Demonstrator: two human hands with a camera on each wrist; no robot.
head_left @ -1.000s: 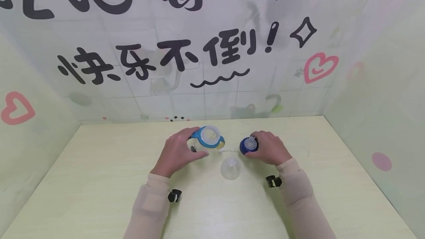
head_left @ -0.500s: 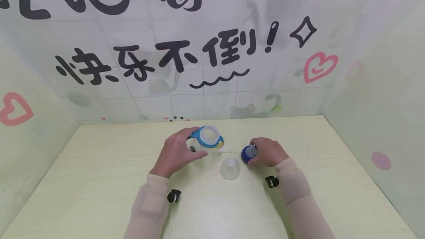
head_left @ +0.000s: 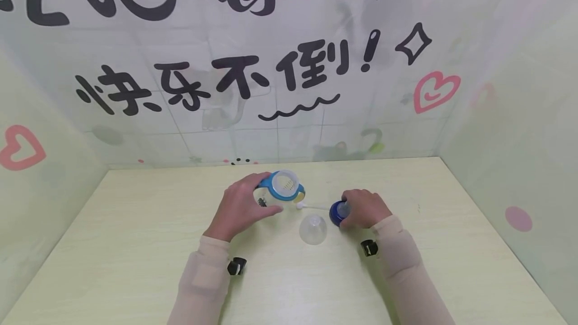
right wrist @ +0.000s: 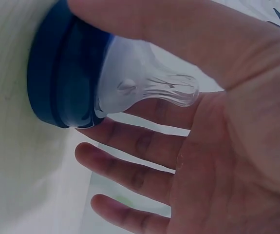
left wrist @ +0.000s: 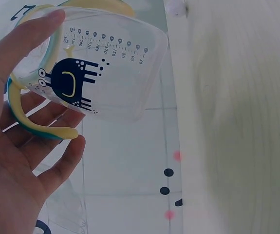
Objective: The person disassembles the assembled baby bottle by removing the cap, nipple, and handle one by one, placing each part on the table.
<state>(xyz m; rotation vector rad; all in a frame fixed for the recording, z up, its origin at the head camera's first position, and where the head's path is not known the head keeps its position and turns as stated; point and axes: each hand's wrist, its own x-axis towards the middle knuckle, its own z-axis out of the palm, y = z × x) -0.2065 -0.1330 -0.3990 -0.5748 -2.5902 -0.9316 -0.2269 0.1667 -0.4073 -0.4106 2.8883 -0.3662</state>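
My left hand grips a clear baby bottle with a blue collar and yellow handles, standing open-topped on the pale green table. In the left wrist view the bottle shows a measuring scale and a dark cartoon figure, with my fingers curled round its handle side. My right hand holds a dark blue screw ring fitted with a clear silicone teat. In the right wrist view the ring and teat lie between thumb and fingers, close to the table.
A clear dome cap stands on the table between my hands. A thin white straw piece lies between bottle and ring. Printed walls close in the table at the back, left and right.
My right hand has drawn the blue ring and teat nearer to me and lower, tipping it on its side. The left hand and bottle have stayed put.
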